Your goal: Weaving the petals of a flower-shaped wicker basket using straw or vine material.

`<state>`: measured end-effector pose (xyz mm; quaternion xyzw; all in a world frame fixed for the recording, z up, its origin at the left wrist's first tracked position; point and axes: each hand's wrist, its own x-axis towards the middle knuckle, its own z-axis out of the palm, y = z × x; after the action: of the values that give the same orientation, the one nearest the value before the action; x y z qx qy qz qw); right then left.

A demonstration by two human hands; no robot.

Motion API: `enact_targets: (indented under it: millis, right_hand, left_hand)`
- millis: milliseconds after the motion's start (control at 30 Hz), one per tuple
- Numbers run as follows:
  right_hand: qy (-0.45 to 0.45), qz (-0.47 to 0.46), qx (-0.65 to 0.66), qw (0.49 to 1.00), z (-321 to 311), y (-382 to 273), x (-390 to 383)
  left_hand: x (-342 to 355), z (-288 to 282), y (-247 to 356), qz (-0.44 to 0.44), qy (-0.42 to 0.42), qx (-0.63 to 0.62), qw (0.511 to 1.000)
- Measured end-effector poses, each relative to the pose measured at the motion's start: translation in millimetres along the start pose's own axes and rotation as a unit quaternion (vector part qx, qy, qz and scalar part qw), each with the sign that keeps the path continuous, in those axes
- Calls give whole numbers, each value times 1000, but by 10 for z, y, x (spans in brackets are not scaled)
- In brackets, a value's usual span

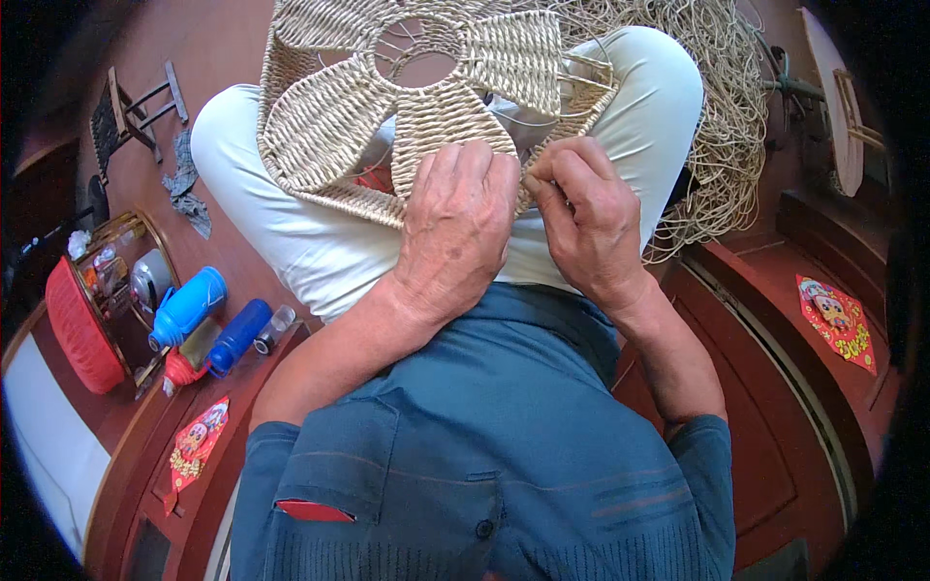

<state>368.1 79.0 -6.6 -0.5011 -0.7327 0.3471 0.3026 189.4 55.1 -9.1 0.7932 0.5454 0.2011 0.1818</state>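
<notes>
A flower-shaped woven straw piece [426, 87] with a wire frame and an open round centre lies across my lap on pale trousers. My left hand [457, 228] grips its near woven edge from above, fingers curled over the rim. My right hand [581, 218] is right beside it, with thumb and fingers pinched on a thin straw strand at the same edge. A loose heap of straw cord [722, 107] lies behind my right knee.
To my left stand two blue flasks [208, 324], a small jar, a red basket [77, 329] and a round metal rack with a kettle. A small wooden stool [131, 111] is farther off. Red paper decorations hang on the wooden doors at both sides.
</notes>
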Motion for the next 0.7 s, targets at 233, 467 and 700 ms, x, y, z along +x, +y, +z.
enact_targets:
  millis: [233, 467, 700]
  right_hand:
    - [10, -14, -10, 1000, 18, 32, -12]
    - [-33, 16, 3, 999, -36, 37, 35]
    - [-80, 36, -29, 996, -83, 32, 107]
  left_hand:
    - [11, -108, -16, -17, 8, -16, 1000]
    - [-36, -159, 25, -82, 19, -69, 994]
    - [-24, -74, 38, -117, 29, -94, 988]
